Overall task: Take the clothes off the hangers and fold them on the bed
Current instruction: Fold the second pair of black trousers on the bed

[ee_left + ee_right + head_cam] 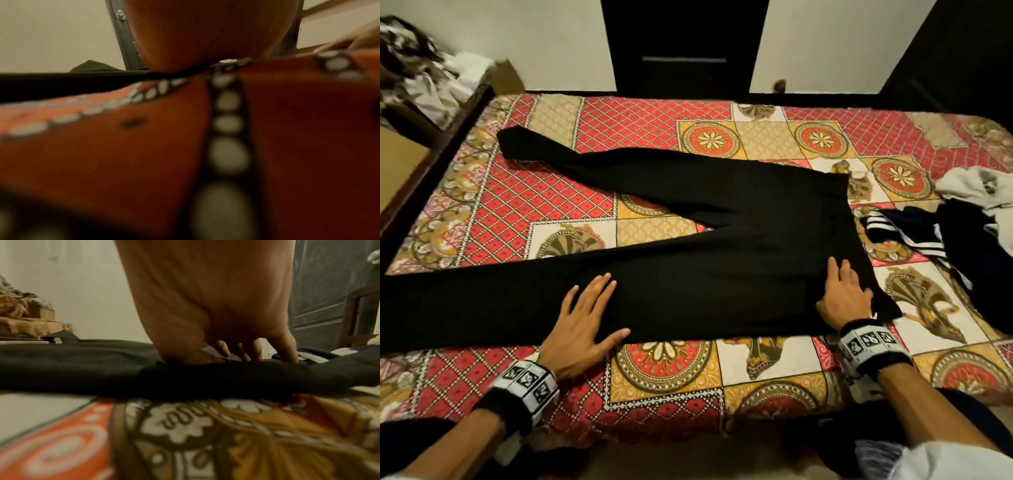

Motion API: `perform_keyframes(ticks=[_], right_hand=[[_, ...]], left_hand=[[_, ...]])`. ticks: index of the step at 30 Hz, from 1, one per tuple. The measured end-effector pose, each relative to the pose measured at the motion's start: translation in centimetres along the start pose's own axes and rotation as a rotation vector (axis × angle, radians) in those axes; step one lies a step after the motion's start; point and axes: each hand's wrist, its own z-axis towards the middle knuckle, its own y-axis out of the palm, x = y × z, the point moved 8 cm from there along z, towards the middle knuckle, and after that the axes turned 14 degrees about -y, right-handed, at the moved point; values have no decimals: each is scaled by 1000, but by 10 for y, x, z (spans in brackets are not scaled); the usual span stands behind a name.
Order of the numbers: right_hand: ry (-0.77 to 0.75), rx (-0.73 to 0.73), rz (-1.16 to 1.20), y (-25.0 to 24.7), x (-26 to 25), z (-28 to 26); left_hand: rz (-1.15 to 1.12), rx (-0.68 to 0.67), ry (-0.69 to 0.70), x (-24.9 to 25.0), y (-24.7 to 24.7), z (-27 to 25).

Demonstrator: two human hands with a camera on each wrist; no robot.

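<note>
A home bedroom: a bed [654, 113] under a red and gold patterned bedspread [661, 377] fills the room, with plain pale walls [544, 37], a dark door [685, 44] behind its far edge and loose clothes [941, 219] at its right edge.

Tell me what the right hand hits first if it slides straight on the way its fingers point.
The right hand lies flat on the black trousers, fingers pointing up the bed. It would likely just travel along the trousers' waist end, then reach the patterned bedcover. Nothing else seems to lie in that line.
</note>
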Motion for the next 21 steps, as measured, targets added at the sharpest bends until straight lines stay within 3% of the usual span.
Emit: perform_keyframes(ticks=[6, 9, 13, 15, 18, 21], right_hand=[[4, -18, 60, -8, -11, 4], [-70, 45, 91, -20, -24, 9], [-171, -55, 11, -12, -47, 8], [-194, 11, 43, -22, -59, 4], [-374, 161, 147, -48, -101, 0], [-564, 94, 197, -60, -156, 6]], left_hand=[[31, -16, -18, -5, 5, 1], [23, -13, -3, 1, 3, 2], [44, -37, 18, 8, 8, 1], [17, -44, 7, 6, 7, 3], [-115, -57, -16, 3, -7, 13], [-359, -27, -100, -11, -37, 35]])
